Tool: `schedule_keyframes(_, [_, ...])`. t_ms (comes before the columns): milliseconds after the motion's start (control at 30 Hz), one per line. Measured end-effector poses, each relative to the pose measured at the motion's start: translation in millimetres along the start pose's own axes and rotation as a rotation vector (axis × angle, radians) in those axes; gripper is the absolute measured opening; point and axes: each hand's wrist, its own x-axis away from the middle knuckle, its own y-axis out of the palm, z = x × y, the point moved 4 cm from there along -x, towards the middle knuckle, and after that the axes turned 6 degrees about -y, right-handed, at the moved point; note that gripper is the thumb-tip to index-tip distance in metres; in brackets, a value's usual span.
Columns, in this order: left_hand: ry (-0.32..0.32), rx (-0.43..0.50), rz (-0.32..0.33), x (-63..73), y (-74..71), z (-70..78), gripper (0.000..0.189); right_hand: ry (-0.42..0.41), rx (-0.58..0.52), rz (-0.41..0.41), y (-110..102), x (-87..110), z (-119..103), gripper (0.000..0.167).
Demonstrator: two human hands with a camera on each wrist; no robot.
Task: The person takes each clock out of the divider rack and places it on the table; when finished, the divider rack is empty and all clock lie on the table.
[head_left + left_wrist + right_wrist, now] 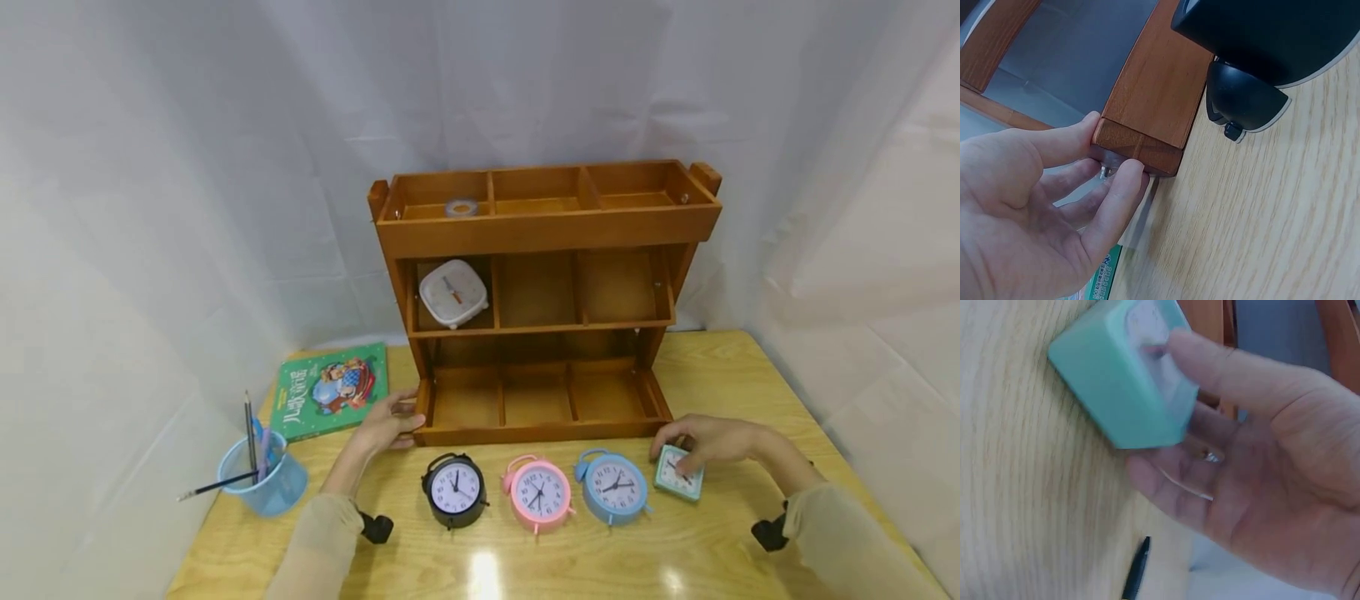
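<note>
My left hand (pixel 387 423) holds the front left corner of a brown wooden shelf rack (pixel 547 231), thumb and fingertips on the end of its bottom tray (pixel 1138 147). Over at the right, my right hand (pixel 716 439) grips a small mint-green square clock (pixel 679 473), the thumb across its white face and the fingers at its far side. In the right wrist view this clock (pixel 1110 381) is tilted close over the wood, blurred. Left of it stand a blue twin-bell style alarm clock (pixel 616 487), a pink one (pixel 540 496) and a black one (pixel 456 492) in a row.
A white square clock or case (pixel 453 293) leans in the rack's middle-left compartment; a tape roll (pixel 461 207) lies in the top tray. At the left are a green picture book (pixel 330 392) and a blue cup (pixel 273 492) of pencils. A black pen-like object (pixel 1137 569) shows beyond the right hand.
</note>
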Motion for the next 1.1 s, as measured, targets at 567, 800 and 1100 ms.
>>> schedule_keyframes(567, [-0.010, -0.008, 0.011, -0.3, -0.9, 2.9, 0.064, 0.028, 0.641, 0.296, -5.0, -17.0, -69.5, 0.015])
schedule_keyframes(800, [-0.003, -0.013, 0.007, -2.2, 2.0, 3.3, 0.064, -0.104, 0.811, 0.524, -5.5, -61.3, -133.0, 0.021])
schedule_keyframes(1100, [0.011, -0.020, 0.007, 2.6, 2.1, 2.2, 0.064, -0.299, 1.010, 0.626, -5.2, -112.6, -177.3, 0.015])
